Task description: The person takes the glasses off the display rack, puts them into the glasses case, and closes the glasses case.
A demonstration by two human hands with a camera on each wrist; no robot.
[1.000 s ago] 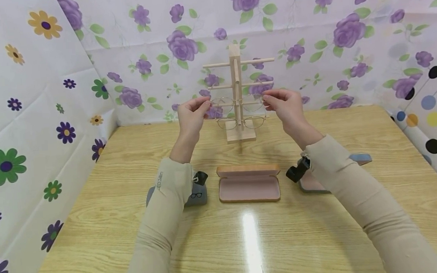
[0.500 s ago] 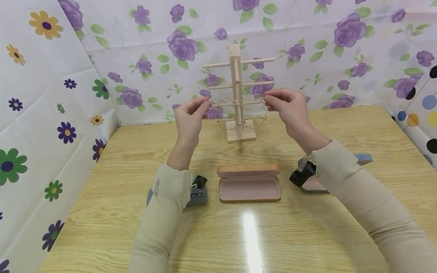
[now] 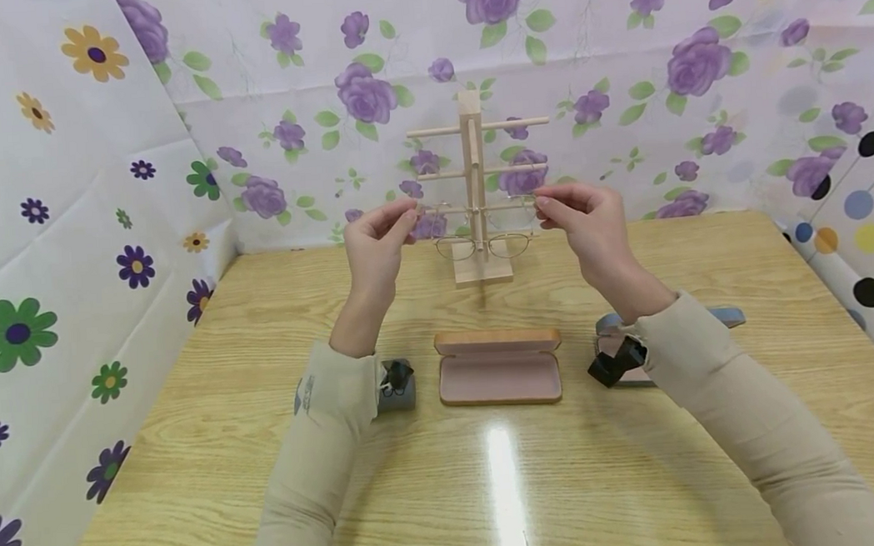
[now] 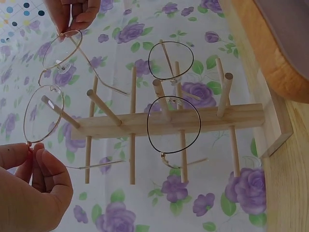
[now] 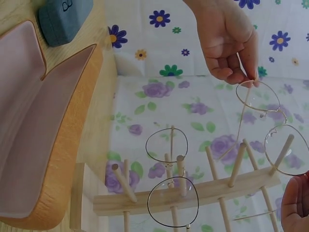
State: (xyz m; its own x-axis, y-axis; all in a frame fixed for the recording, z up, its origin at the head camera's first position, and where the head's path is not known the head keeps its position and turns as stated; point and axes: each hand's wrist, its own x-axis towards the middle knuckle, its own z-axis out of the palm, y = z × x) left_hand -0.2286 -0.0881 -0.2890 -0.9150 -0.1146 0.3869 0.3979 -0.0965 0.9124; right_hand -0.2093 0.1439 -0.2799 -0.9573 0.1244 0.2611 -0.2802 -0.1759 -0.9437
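Thin gold-rimmed glasses [image 4: 44, 113] are held up by both hands in front of a wooden peg stand [image 3: 472, 150]. My left hand [image 3: 377, 256] pinches one outer corner of the frame, by the hinge. At the opposite hinge my right hand [image 3: 596, 234] pinches the other corner. The temples are unfolded and point toward the stand, one on each side of its post. Lower down, dark-rimmed glasses [image 4: 174, 124] hang on the stand with their temples open. In the head view the gold rims look faint against the flowered cloth.
An open brown glasses case [image 3: 499, 378] with pink lining lies in front of the stand. Left of it sits a grey-blue case [image 3: 398, 399], partly behind the left sleeve. A blue case [image 3: 727, 316], open, is partly hidden by the right sleeve. Flowered cloth [image 3: 283, 82] hangs behind.
Both hands draw back slightly toward me and a little apart, with the gold-rimmed glasses between them. Their lenses look flatter in the head view. The dark-rimmed glasses stay put.
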